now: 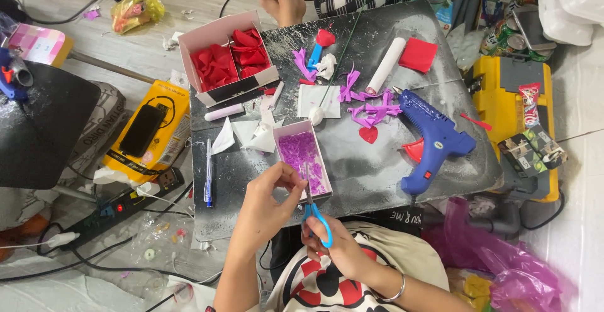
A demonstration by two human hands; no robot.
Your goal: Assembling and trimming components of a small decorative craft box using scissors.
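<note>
My right hand grips blue-handled scissors, blades pointing up toward my left hand. My left hand pinches a small purple piece at the blade tips, right over the near end of a white box full of small purple cut pieces. Both hands hover at the front edge of a dark, worn board.
On the board lie a blue glue gun, purple ribbon scraps, a red heart, a white roll, red felt and a box of red petals. A blue pen, power strip and yellow case flank it.
</note>
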